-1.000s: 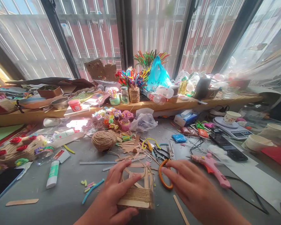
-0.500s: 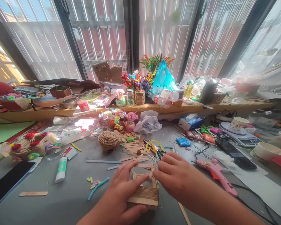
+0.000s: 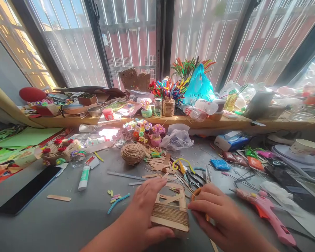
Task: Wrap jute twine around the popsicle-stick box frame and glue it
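My left hand [image 3: 144,206] grips a small box-like craft-stick structure [image 3: 170,222] by its left side, thumb along the near edge. Brown twine is wound round its nearer part. Bare sticks form an open frame at the far end, with one slanting across. To the right of it, my right hand [image 3: 217,213] is closed round the orange handle of a pair of scissors [image 3: 196,193], whose blades point away from me. My palm hides part of the handle. Beyond the structure lie a ball of twine [image 3: 133,154] and a heap of loose craft sticks [image 3: 157,162].
A pink glue gun [image 3: 270,213] with its cable lies at the right, near a kitchen scale [image 3: 304,162]. On the left are a phone [image 3: 28,189], a glue stick [image 3: 84,177] and a single craft stick [image 3: 59,198]. Pliers [image 3: 193,178] lie beyond my hands. A crowded ledge [image 3: 136,120] runs below the window.
My right hand has left the structure's right edge, moved right and closed on the orange scissors handle. My left hand stays on the structure. The camera view has turned left.
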{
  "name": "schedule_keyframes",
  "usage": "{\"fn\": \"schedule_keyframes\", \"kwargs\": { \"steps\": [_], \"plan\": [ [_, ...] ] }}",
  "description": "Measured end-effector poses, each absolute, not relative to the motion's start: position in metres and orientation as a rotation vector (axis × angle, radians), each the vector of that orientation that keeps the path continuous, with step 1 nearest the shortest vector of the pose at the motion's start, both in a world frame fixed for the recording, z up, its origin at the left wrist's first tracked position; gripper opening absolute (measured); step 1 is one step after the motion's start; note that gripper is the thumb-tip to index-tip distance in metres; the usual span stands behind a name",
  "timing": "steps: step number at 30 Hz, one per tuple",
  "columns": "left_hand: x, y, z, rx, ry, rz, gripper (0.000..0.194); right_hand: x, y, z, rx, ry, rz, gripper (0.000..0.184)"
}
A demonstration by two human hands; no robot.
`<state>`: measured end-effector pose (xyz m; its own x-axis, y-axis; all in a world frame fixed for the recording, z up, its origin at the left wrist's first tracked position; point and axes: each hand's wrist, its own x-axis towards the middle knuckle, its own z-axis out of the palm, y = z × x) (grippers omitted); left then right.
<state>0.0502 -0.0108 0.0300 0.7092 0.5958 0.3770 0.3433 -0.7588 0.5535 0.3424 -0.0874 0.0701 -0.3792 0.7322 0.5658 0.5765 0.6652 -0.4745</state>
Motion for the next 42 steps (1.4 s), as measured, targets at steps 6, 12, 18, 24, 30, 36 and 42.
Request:
{"fn": "schedule_keyframes", "kwargs": {
  "steps": [6,12,18,24,30,36,42],
  "plan": [
    [0.052,-0.016,0.029,2.298,0.785,0.836,0.074,0.345,-0.086,0.064,-0.977,-2.029,0.304,0.023],
    [0.053,-0.017,0.027,2.277,0.791,0.845,0.067,0.347,-0.088,0.059,-0.978,-1.984,0.326,0.024],
    [0.050,-0.015,0.029,2.320,0.780,0.839,0.065,0.346,-0.088,0.059,-0.943,-2.005,0.312,0.029],
    [0.052,-0.015,0.028,2.337,0.752,0.873,0.065,0.348,-0.087,0.058,-0.941,-2.003,0.333,0.030],
    [0.052,-0.016,0.028,2.316,0.726,0.863,0.064,0.349,-0.088,0.049,-0.986,-2.011,0.405,0.029],
    [0.053,-0.018,0.030,2.303,0.761,0.839,0.064,0.348,-0.087,0.049,-0.919,-1.990,0.386,0.030],
    [0.055,-0.017,0.055,2.349,0.792,0.715,0.077,0.347,-0.082,0.047,-0.893,-1.977,0.335,0.030]
  ]
}}
